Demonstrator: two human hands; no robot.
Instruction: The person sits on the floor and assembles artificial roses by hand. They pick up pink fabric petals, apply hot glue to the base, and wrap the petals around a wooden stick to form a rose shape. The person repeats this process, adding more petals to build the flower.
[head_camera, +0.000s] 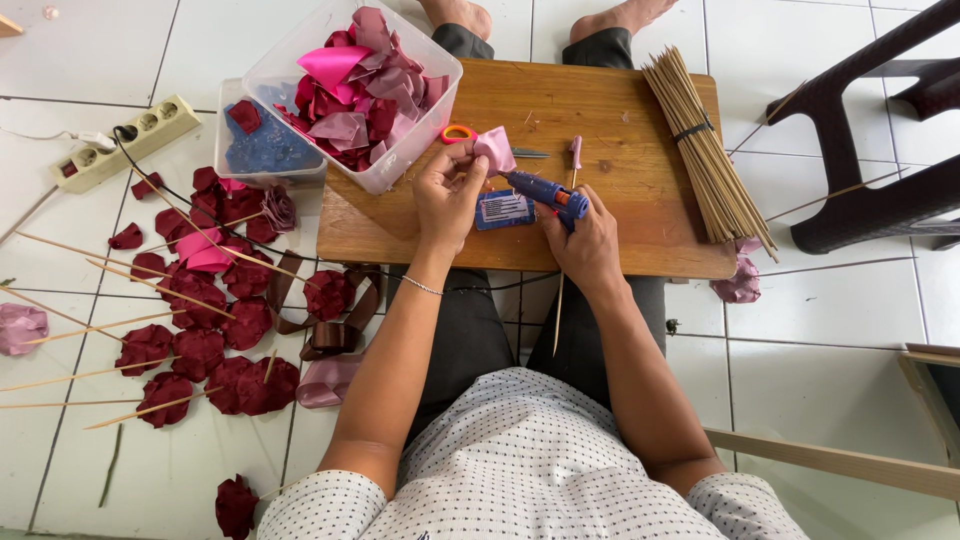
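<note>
Two hands work over one wooden desk (620, 120): the left hand (447, 195) pinches a pink petal (495, 148), the right hand (585, 245) grips a blue glue gun (548, 190) and a thin stick (559, 310). One stick bundle (700, 150), one clear tub (400, 165) of petals, about a dozen dark red roses (200, 350) on white floor tiles (830, 310).

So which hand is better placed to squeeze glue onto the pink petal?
Probably the right hand: it already grips the blue glue gun, nozzle aimed at the pink petal. The left hand is busy pinching that petal.
</note>
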